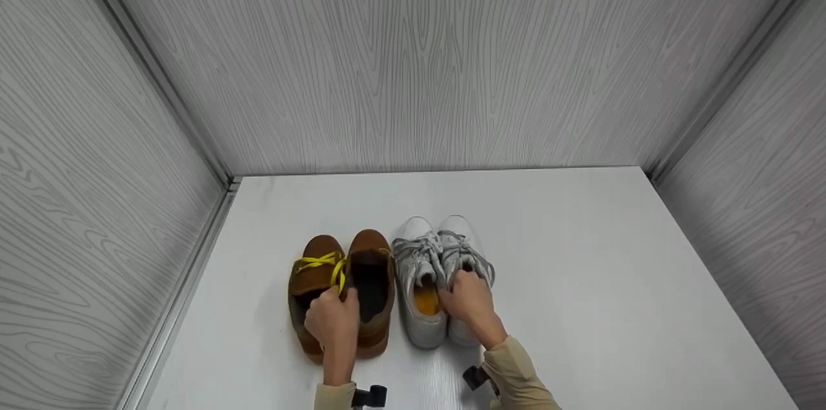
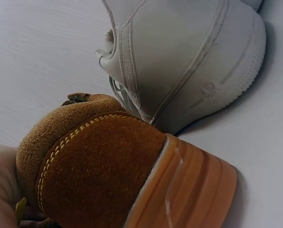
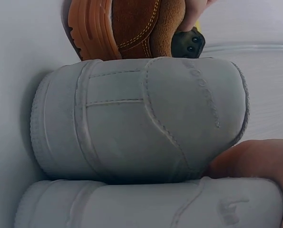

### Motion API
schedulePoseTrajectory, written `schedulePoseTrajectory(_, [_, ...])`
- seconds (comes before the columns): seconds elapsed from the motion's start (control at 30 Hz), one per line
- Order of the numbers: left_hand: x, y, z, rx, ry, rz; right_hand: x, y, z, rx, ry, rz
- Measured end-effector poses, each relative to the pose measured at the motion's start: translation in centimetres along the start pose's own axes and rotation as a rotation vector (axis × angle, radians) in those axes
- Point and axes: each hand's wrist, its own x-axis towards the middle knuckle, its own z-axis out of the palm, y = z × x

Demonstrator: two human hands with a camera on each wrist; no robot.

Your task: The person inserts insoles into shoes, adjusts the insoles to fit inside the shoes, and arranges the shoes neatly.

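A pair of brown suede shoes (image 1: 370, 243) with yellow laces (image 1: 316, 261) stands side by side, toes pointing away. My left hand (image 1: 332, 319) has its curled fingers at their adjoining inner sides and grips there; the fingertips are partly hidden. Right beside them is a pair of white sneakers (image 1: 416, 263) with grey laces, one showing an orange insole (image 1: 426, 300). My right hand (image 1: 469, 299) holds the sneakers where their inner sides meet, thumb towards the left sneaker. In the right wrist view its thumb side shows between the two heels.
Both pairs rest on a white board (image 1: 581, 255). A grey wood-grain panel (image 1: 426, 61) rises behind it, with similar panels at the left (image 1: 77, 171) and right (image 1: 761, 203). A metal edge strip (image 1: 187, 294) runs along the left side.
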Motion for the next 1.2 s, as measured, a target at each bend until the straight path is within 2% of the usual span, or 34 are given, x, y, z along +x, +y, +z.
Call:
schedulePoseTrajectory(0.2, [-0.2,0.9,0.7,-0.021,0.025,0.017,0.4,0.5,-0.5,-0.02,0.035,-0.005])
schedulePoseTrajectory(0.43, [-0.5,1.9,1.6,-0.057,0.056,0.045,0.7,1.2,-1.3,-0.043,0.038,-0.001])
schedulePoseTrajectory(0.83, [-0.8,3.9,3.2,-0.1,0.04,0.09,0.3,2.9,-3.0,-0.065,0.051,0.014])
schedulePoseTrajectory(1.2, [-1.3,5.5,5.1,-0.122,0.023,0.129,0.0,5.1,-4.1,-0.105,0.038,0.071])
